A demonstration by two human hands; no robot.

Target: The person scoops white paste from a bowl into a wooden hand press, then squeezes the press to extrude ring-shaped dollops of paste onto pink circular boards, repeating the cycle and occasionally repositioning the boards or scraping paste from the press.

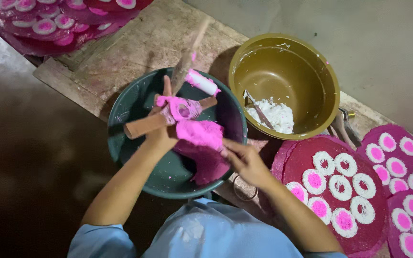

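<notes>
My left hand (164, 130) grips a wooden mould with a long handle (142, 125), held over a dark green bowl (129, 102). The mould's round cup (183, 110) is packed with pink paste. A second wooden stick (187, 57) with a pink-smeared white end (202, 83) crosses above it. My right hand (244, 160) rests at the bowl's right rim, fingers pinched at the heap of pink paste (201, 138) inside.
A brass-coloured bowl (321, 76) holds white paste (276, 115) and a spatula. Round red trays (295, 165) at right carry several white rings with pink centres. More filled trays (48, 26) lie top left on a wooden board (139, 43).
</notes>
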